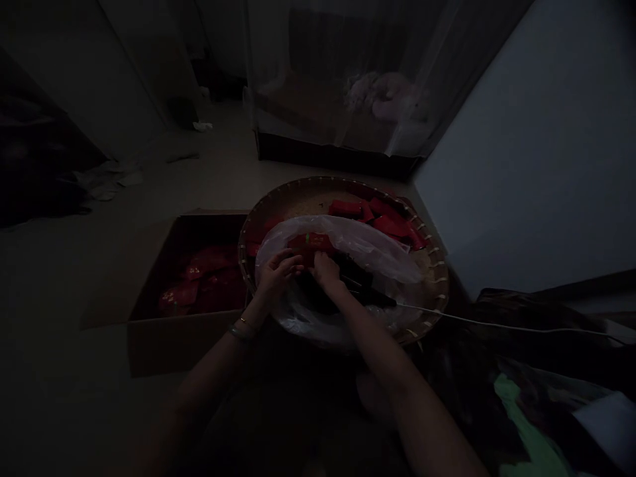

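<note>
The room is very dim. A round woven basket tray (pixel 432 265) lies on the floor in front of me with red packets (pixel 387 222) on its far side. A clear plastic bag (pixel 368 248) lies across the tray with red packets and dark items inside. My left hand (pixel 278 273) and my right hand (pixel 325 270) are close together at the bag's mouth, fingers curled on its edge or contents. What exactly each hand grips is too dark to tell. A bracelet sits on my left wrist.
An open cardboard box (pixel 149 338) holding red packets (pixel 199 278) stands left of the tray. A thin white cable (pixel 497 326) runs off to the right. A netted bed frame (pixel 338 152) stands behind, a wall (pixel 536 165) at right, dark cloth (pixel 521 397) near my right knee.
</note>
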`<state>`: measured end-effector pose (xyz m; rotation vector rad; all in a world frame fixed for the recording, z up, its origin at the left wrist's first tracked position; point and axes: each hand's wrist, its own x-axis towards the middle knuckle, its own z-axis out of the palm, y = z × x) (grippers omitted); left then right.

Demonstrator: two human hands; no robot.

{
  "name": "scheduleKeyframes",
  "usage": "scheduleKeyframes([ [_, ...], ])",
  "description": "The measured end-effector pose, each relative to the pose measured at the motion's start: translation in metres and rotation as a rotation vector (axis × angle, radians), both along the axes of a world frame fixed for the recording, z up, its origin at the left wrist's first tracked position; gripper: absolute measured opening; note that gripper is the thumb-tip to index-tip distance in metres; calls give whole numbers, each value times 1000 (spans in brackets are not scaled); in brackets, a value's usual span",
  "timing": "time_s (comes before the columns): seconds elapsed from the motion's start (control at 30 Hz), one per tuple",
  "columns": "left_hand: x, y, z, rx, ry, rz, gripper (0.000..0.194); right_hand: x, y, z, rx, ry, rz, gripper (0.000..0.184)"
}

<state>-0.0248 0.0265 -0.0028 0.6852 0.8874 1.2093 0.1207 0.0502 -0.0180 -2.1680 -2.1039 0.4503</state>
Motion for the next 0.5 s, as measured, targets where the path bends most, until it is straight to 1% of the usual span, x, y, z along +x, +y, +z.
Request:
scheduleKeyframes([
  [0.1,2,3,-6,1,23,-17,49,0,0,-6,19,24,-4,27],
  [0.2,3,2,-9,45,97,-12,49,7,-1,-3,53,57,5,22],
  [0.27,2,-1,-7,155,242,35,44,17,-3,6,130,106,11,24],
  [0.33,2,-4,-3,337,478,121,39,31,-8,19,325,251,12,22],
  [0.37,2,-5,-1,434,615,157,41,37,-12,27,402,323,35,21],
  [0.4,2,-5,1,514,728,161,45,44,-18,35,453,391,73,20],
  [0.43,3,-6,2,576,813,142,47,49,-25,42,472,458,127,20],
  [0.47,5,-6,2,617,862,83,45,52,-33,48,470,521,184,21],
  [0.5,8,-6,0,637,882,-1,38,54,-40,54,467,570,226,22],
])
